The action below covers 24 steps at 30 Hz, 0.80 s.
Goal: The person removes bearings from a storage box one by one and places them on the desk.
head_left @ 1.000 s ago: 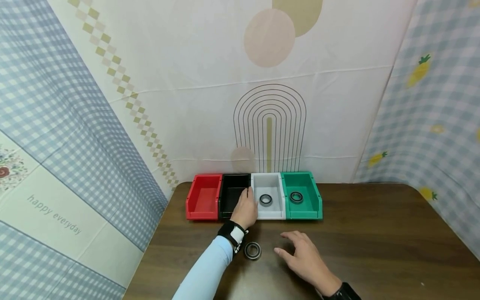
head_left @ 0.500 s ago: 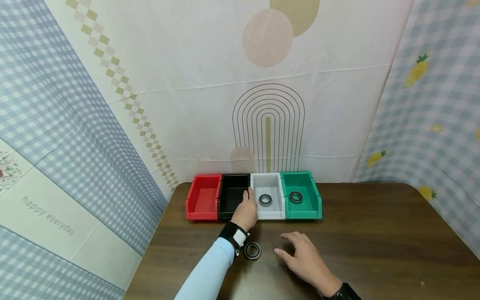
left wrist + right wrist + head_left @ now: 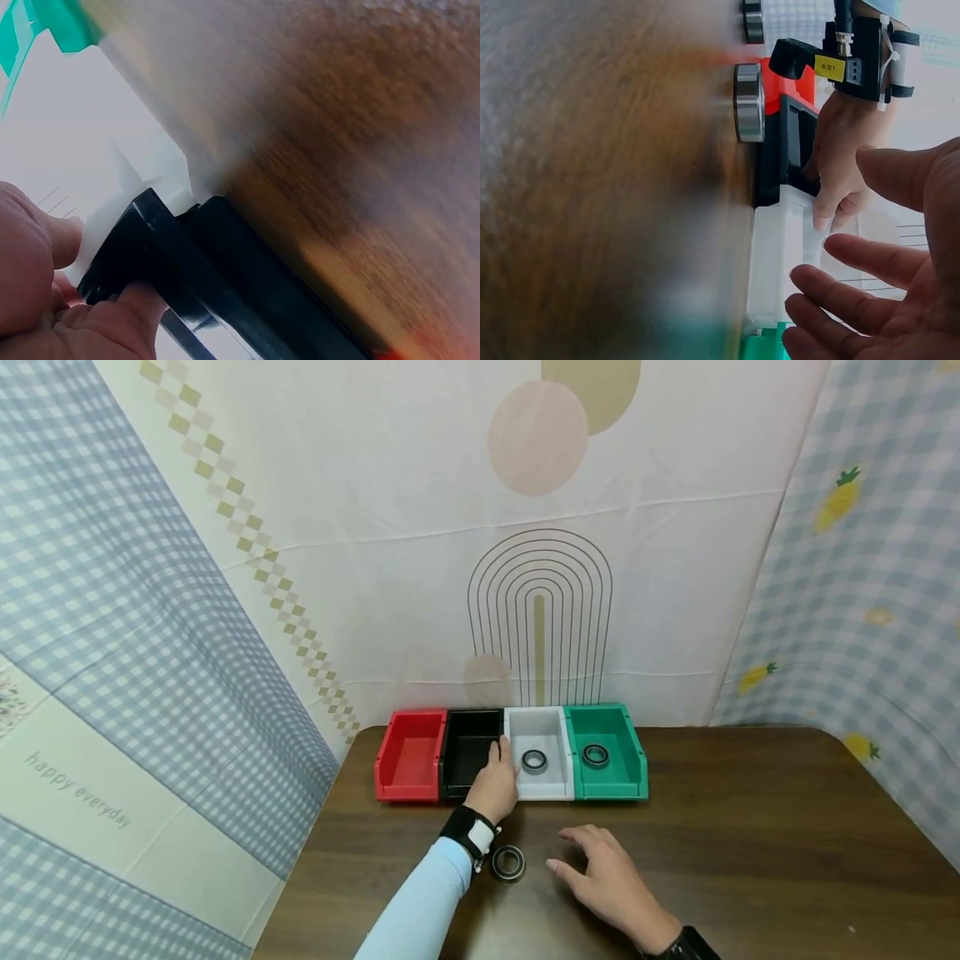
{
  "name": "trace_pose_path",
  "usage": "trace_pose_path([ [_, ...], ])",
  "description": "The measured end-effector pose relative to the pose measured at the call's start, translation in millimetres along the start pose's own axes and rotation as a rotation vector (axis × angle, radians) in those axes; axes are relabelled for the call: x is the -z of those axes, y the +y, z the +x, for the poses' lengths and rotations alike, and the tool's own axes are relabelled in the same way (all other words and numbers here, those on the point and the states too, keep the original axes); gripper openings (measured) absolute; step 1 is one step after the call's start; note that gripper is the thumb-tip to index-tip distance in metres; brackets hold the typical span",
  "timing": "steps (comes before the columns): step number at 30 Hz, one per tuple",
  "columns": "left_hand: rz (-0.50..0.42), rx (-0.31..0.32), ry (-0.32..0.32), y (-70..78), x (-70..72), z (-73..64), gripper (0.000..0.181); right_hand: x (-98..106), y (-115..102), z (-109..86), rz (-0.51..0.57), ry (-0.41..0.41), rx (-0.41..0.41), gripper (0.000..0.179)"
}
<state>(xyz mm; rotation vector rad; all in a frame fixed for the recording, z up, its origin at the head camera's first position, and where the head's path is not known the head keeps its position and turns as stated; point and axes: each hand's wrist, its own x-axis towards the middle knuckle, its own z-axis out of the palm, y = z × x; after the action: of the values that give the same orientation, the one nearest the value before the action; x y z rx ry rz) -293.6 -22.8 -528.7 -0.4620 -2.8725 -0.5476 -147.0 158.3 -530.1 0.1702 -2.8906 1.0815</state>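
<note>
In the head view my left hand [image 3: 493, 787] reaches over the divide between the black bin [image 3: 463, 758] and the white bin [image 3: 551, 785]. The left wrist view has its thumb on the white side and fingers inside the black bin, pinching the side wall. A bearing [image 3: 508, 863] lies flat on the table by my left wrist. My right hand [image 3: 611, 881] hovers to its right, fingers spread and holding nothing. One bearing [image 3: 534, 762] sits in the white bin, another bearing [image 3: 596, 756] in the green bin [image 3: 622, 787].
The red bin [image 3: 408, 768] ends the row at left, and the bins stand side by side near the back edge of the wooden table [image 3: 750, 827]. In the right wrist view a further bearing [image 3: 754, 21] lies beyond the nearer one. Patterned cloth [image 3: 390, 610] hangs behind.
The view shifts slightly. My left hand stays at the black bin's wall with little change in its fingers, and the right hand holds its place. The bins and bearings look unmoved.
</note>
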Motion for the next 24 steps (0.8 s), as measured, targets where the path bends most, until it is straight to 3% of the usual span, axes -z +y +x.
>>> trace_pose_path([
  [24, -0.004, -0.005, -0.008, -1.2, -1.4, -2.2, 0.064, 3.8, 2.8, 9.2, -0.021, -0.012, 0.004, 0.047],
])
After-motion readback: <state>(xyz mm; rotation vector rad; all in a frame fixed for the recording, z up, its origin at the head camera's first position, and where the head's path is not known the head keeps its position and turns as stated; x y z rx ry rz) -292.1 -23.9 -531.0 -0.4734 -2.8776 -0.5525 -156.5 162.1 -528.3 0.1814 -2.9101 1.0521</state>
